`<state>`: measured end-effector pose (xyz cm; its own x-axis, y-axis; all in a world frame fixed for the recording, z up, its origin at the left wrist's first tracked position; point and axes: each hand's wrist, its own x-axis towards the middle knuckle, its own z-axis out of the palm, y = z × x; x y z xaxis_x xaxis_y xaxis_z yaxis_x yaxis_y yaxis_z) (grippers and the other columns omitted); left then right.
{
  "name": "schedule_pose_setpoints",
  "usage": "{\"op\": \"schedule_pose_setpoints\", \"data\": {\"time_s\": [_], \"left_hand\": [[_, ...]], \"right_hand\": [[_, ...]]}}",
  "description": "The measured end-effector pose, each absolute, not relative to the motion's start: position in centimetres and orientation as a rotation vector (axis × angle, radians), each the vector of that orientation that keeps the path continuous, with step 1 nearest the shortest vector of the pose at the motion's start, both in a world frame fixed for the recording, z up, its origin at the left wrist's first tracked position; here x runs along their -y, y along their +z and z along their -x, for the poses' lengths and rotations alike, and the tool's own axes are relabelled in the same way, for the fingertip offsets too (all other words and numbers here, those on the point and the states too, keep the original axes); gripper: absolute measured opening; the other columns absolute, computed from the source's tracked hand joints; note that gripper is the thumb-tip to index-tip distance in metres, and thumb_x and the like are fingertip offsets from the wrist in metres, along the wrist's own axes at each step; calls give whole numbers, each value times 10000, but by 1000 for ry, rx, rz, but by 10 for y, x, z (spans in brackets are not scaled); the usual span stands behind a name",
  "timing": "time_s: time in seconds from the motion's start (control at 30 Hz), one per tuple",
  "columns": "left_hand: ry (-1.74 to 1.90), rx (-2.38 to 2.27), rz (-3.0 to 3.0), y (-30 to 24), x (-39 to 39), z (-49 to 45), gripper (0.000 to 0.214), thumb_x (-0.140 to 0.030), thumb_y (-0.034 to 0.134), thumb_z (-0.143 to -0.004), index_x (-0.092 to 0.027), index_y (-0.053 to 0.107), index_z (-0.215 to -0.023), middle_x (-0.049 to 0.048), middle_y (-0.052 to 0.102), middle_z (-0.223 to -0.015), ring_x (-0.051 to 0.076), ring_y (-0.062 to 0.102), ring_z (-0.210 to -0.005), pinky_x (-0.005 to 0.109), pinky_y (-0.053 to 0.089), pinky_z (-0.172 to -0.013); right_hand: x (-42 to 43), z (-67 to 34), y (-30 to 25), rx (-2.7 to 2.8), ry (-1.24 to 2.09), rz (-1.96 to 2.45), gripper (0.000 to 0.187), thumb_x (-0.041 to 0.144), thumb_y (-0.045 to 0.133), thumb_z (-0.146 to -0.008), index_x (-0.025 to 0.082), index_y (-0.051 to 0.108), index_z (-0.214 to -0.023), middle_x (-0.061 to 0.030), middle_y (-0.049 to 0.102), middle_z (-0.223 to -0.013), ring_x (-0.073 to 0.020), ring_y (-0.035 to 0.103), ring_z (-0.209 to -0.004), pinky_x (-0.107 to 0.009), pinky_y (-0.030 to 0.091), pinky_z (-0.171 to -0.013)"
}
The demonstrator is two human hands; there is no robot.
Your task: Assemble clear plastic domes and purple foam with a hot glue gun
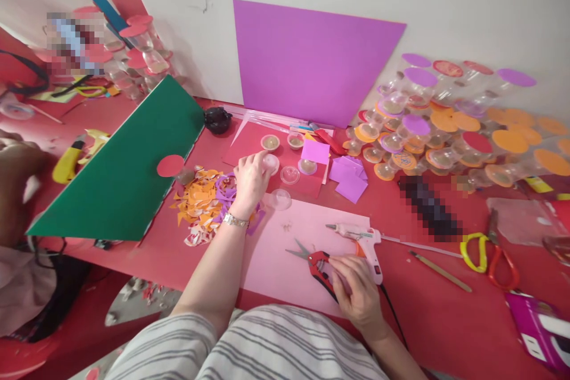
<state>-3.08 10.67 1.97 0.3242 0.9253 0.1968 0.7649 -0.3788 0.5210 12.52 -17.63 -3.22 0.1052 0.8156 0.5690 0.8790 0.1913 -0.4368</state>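
Hands at work over a red tabletop (427, 314). Left hand (252, 181) is stretched forward, fingers curled onto a small clear plastic cup (272, 161) that stands on a dark pink card sheet (249, 141) among several similar round cups (290, 175). A heap of orange and purple paper scraps (200, 202) lies just beside the wrist. Right hand (356, 291) is near the body, closed on the handles of red-handled scissors (317, 262), whose blades are parted and point left across a pale pink paper sheet (285, 261). A white glue gun (363, 238) lies just beyond that hand. A green foam board (124, 166) sits tilted at left, and a purple sheet (312, 62) leans on the wall behind.
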Motion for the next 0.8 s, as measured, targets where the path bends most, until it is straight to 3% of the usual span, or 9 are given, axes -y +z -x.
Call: {"op": "schedule_pose_setpoints", "data": {"time_s": [0.37,0.8], "left_hand": [[666,-1425,-2213,20,-104,32,415,-204,624,-910,-220,600,-1325,156,641,-1295,334,631,-1117,472,502,-941],[664,-1388,-2256,13,-111,38,524,-204,667,-860,-185,534,-1366,177,676,-1246,366,638,-1124,483,502,-930]], "right_hand": [[183,-125,-28,1861,-87,1621,409,132,573,-932,209,628,-1330,-94,754,-1067,-225,715,-980,-387,620,-843],[183,-121,-25,1857,-51,1668,346,139,554,-937,195,645,-1266,-99,749,-1035,-228,717,-970,-396,630,-822]]}}
